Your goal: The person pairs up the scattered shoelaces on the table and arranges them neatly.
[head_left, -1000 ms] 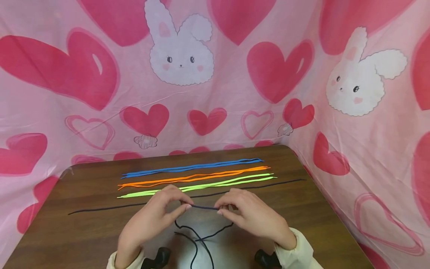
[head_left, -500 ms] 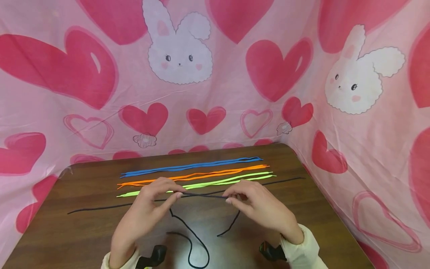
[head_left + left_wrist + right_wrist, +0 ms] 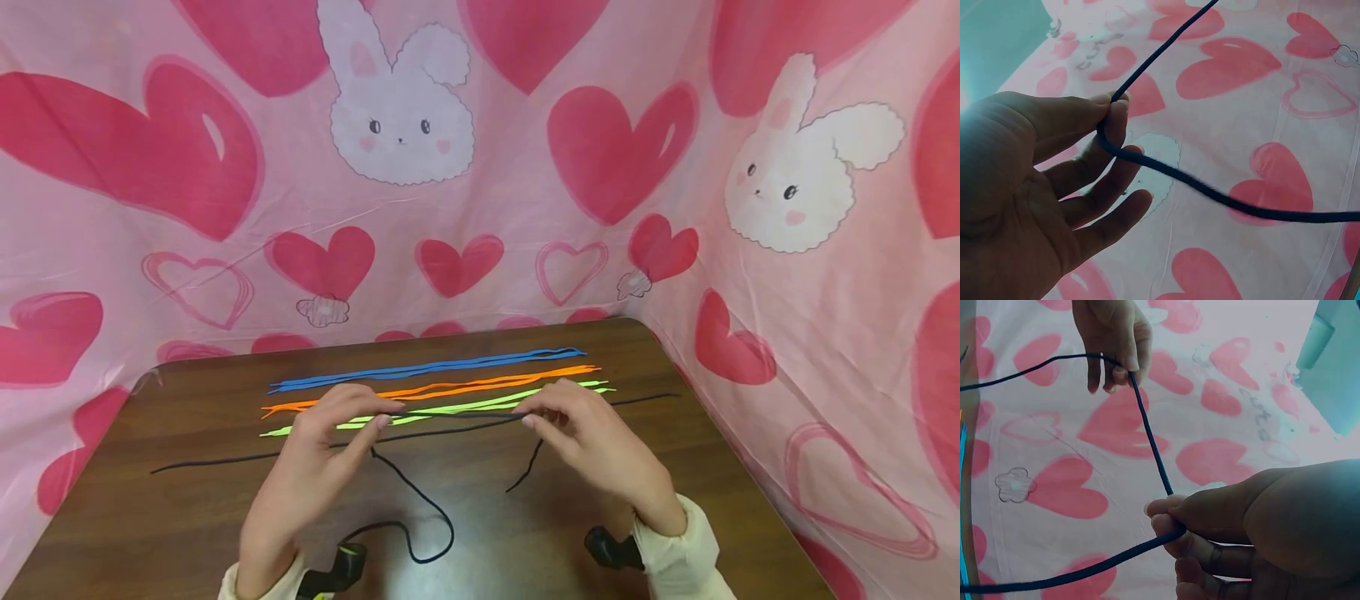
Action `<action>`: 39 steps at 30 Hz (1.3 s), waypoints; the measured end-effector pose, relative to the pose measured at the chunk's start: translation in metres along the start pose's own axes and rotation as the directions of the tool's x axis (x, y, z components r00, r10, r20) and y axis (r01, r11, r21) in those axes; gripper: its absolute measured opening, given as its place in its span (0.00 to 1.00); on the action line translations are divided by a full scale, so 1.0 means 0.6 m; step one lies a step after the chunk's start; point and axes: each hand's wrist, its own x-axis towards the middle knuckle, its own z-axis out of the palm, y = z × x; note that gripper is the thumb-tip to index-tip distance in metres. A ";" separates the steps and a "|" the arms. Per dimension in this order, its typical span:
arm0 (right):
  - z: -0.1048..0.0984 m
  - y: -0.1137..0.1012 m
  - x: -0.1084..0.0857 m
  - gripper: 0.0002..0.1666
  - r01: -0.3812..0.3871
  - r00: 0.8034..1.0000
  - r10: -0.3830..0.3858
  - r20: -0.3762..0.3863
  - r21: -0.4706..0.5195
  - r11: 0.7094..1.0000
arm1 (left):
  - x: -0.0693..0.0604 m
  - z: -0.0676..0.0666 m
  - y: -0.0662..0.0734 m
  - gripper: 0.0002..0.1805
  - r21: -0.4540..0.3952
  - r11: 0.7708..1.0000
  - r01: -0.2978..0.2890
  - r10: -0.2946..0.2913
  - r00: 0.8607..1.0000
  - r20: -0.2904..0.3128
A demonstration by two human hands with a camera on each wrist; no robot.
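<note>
A thin dark cord, like a round shoelace, is stretched between my two hands above the table. My left hand pinches it between thumb and index finger, and the other fingers stay loose in the left wrist view. My right hand pinches the cord's other side the same way; the right wrist view shows the taut span between both hands. From the left hand a long tail curves over the table, while a shorter tail hangs below the right hand. Behind it a second dark cord lies lengthwise on the table.
Blue laces, orange laces and lime-green laces lie in rows toward the back of the brown table. A pink cloth with hearts and rabbits hangs behind and at the sides.
Both hands have moved away from me and farther apart, lengthening the span of cord between them. The tails have slid along, and they no longer cross on the table.
</note>
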 end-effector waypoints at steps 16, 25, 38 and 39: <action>-0.010 0.013 0.009 0.11 -0.036 0.997 0.036 -0.074 0.006 0.999 | -0.002 -0.012 0.002 0.20 -0.004 1.000 -0.007 0.007 0.998 -0.067; -0.006 0.015 0.010 0.10 -0.036 0.997 0.035 -0.061 -0.008 0.999 | -0.004 -0.011 0.002 0.19 0.003 1.000 -0.013 0.013 0.997 -0.075; -0.007 0.016 0.004 0.11 -0.093 0.996 0.092 -0.018 -0.067 0.993 | -0.003 -0.006 0.007 0.20 -0.006 1.000 0.006 -0.006 0.998 -0.055; -0.007 0.016 0.004 0.11 -0.094 0.996 0.093 -0.017 -0.069 0.993 | -0.003 -0.006 0.007 0.21 -0.003 1.000 0.008 -0.008 0.998 -0.055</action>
